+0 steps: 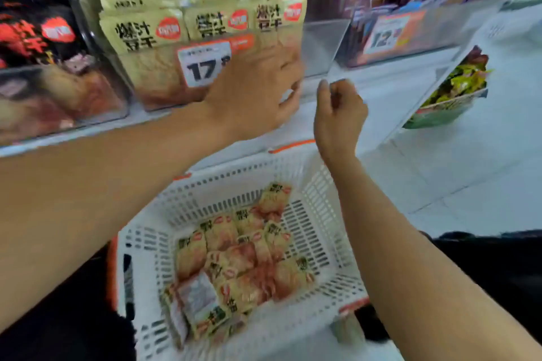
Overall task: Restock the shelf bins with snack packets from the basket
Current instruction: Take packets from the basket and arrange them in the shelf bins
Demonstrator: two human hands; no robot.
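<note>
At far left, a clear bin point(58, 91) holds black-and-red packets point(32, 35). Next, the beige-packet bin point(164, 88) shows three front packets point(143, 35) upright in a row, more blurred behind, and one "17" price tag point(205, 64). The left hand point(258, 91) presses flat against this bin's front, fingers spread. The right hand point(340, 108) is curled, apparently pinching a clear divider's edge point(331, 79) — blur obscures the contact. Below, one white basket point(322, 214) holds roughly a dozen snack packets point(234, 261) — loosely piled.

White slotted basket point(319, 214) with orange trim — beige packets point(234, 258), black lettering, red badges
</note>
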